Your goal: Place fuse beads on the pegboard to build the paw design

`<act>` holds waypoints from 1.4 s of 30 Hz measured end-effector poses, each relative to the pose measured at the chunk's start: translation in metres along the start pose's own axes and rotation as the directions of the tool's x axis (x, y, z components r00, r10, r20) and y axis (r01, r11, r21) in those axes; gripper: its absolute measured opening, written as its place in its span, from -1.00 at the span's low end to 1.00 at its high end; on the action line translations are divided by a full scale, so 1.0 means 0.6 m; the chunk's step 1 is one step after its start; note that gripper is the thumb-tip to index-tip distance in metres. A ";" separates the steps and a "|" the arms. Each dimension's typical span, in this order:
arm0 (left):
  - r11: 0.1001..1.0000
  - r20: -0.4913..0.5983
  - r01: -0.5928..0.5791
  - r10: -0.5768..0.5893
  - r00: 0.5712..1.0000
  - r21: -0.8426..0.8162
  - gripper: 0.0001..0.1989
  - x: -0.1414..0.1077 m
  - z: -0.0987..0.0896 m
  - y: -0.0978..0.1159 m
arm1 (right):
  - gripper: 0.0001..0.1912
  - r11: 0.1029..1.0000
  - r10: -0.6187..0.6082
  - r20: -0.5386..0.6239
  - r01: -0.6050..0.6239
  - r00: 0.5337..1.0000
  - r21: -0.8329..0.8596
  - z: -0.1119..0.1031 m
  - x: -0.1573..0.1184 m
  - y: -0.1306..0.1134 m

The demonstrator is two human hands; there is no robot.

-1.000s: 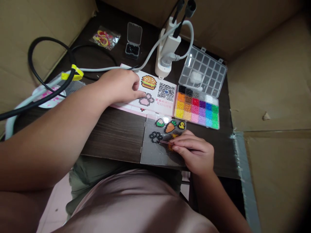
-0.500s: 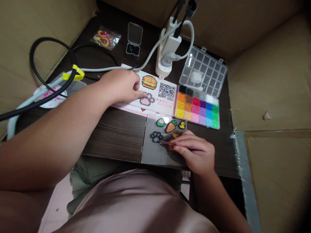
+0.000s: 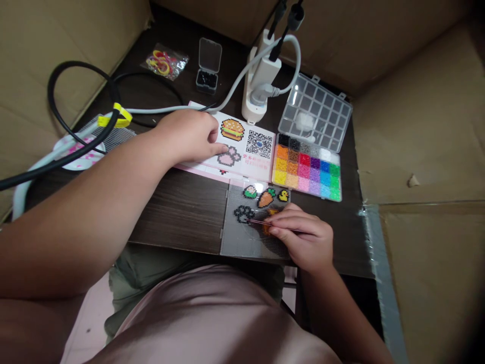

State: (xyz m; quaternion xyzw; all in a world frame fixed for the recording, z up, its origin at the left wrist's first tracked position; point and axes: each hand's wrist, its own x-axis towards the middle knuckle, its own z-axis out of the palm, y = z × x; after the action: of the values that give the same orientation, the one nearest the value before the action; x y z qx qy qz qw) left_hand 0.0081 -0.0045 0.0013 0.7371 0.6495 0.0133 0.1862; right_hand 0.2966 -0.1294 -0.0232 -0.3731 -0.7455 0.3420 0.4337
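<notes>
Three multicoloured bead figures (image 3: 265, 198) look done on clear square plastic pegboard (image 3: 238, 243) | black bead paw outline (image 3: 243, 214) there looks unfilled inside | right hand (image 3: 306, 236) clamps slim metal tweezers (image 3: 259, 222) over pegboard | left hand (image 3: 192, 134) touches white paper pattern sheet (image 3: 243, 146) beyond pegboard, grip unclear

On the pegboard (image 3: 237, 243), the right hand (image 3: 308, 237) hides part of an orange figure (image 3: 265, 230); we cannot resolve the tweezer tips (image 3: 250, 221).

Dim light, small glare and soft shadow on the pegboard (image 3: 237, 242)
</notes>
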 end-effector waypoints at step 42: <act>1.000 0.030 -0.008 0.008 1.000 0.003 -0.40 -0.001 -0.001 0.002 | -0.88 0.999 0.038 0.022 -0.039 0.999 0.030 -0.005 0.000 0.000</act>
State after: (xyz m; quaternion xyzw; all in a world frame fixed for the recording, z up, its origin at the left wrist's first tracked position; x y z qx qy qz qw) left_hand 0.0087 -0.0051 0.0025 0.7400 0.6439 0.0020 0.1944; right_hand 0.2994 -0.1287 -0.0217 -0.3770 -0.7375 0.3656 0.4246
